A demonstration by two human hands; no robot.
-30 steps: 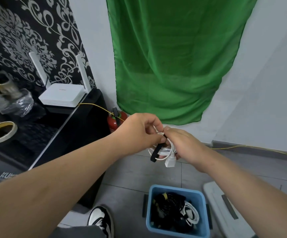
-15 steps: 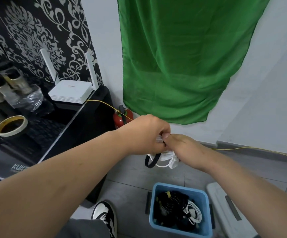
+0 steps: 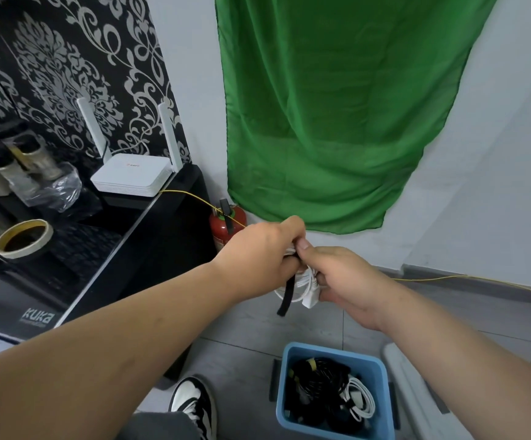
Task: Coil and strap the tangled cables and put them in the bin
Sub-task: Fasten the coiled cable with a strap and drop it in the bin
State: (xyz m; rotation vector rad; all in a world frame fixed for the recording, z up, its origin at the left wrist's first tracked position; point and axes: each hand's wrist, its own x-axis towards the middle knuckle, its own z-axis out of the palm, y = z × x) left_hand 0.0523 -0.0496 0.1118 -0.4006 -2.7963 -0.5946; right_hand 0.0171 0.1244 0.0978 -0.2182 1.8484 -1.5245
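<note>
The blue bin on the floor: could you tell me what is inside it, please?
Inside the blue bin: coiled black cables and one coiled white cable. Its floor is hidden beneath them.

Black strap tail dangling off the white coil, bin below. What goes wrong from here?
1. The black strap has a free end hanging loose under the white cable coil; if it is not cinched, the loops may spring apart.
2. The left hand and right hand hold the coil in mid-air, seemingly beyond the far rim of the blue bin; a slip likely lands it on the floor.
</note>
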